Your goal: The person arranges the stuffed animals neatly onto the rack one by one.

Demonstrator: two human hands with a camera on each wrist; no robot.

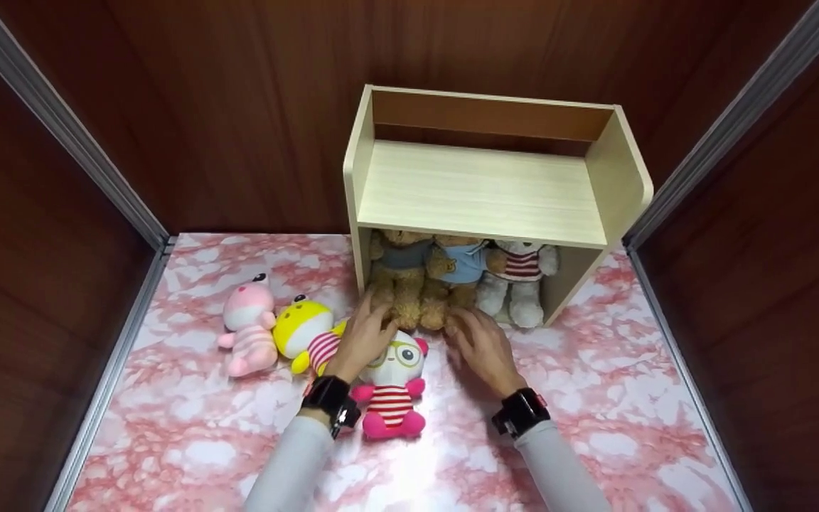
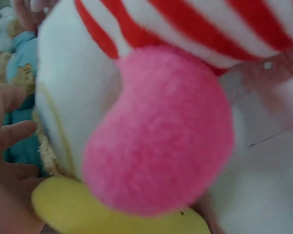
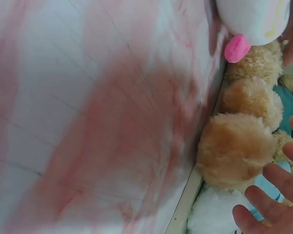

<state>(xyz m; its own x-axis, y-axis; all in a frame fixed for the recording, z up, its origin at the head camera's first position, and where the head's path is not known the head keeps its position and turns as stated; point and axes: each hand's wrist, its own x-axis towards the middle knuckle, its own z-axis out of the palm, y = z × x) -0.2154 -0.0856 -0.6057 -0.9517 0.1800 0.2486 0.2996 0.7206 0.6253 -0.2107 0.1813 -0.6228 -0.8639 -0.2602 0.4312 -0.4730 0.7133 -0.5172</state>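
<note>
Three teddy bears sit side by side in the lower compartment of a pale wooden shelf [image 1: 484, 188]. At the left is a brown bear in a dark grey-green top [image 1: 409, 257], in the middle a brown bear in a light blue hoodie [image 1: 463, 263], at the right a pale grey bear in a striped sweater [image 1: 523, 267]. My left hand [image 1: 365, 336] reaches to the left bear's feet, fingers extended. Beside the middle bear's feet is my right hand [image 1: 484, 350], its fingers spread in the right wrist view. Contact with the bears is unclear. Neither hand holds anything.
A pink-and-white panda plush [image 1: 389, 405] lies under my left wrist, its head near the shelf. Left of it are a yellow plush [image 1: 303, 327] and a light pink plush [image 1: 249, 327] on the red-and-white marbled surface [image 1: 196, 412]. Dark wooden panels surround the area.
</note>
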